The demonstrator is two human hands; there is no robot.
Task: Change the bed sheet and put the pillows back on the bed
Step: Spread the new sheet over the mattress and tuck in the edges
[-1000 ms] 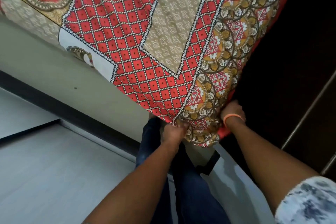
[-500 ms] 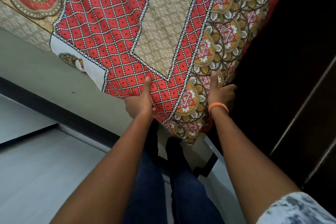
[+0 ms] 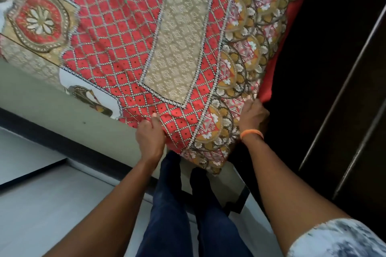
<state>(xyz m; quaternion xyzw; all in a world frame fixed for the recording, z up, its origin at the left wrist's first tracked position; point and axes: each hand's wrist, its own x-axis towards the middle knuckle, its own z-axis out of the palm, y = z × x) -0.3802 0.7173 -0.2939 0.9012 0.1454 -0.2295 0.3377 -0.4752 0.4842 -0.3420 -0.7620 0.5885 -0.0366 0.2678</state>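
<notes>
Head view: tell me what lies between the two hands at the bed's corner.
In the head view, the patterned bed sheet spans the gap: its red diamond grid and floral border, draped over the corner between the left hand and right hand.
</notes>
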